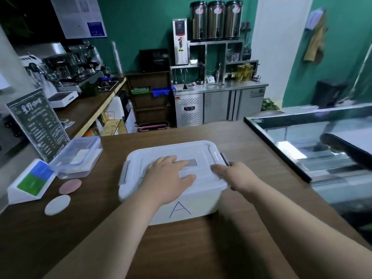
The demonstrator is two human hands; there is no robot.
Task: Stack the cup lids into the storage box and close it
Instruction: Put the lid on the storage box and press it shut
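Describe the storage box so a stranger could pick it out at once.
On the wooden counter, directly in front of the person, sits the white storage box with both hands on its lid. Unlike the smaller clear container to its left, it is opaque and has a blue letter A on its front.

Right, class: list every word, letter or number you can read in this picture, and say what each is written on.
"A": blue letter on the front of the box.
Menu stand: writing too blurred to read.
Wall poster: print too small to read.
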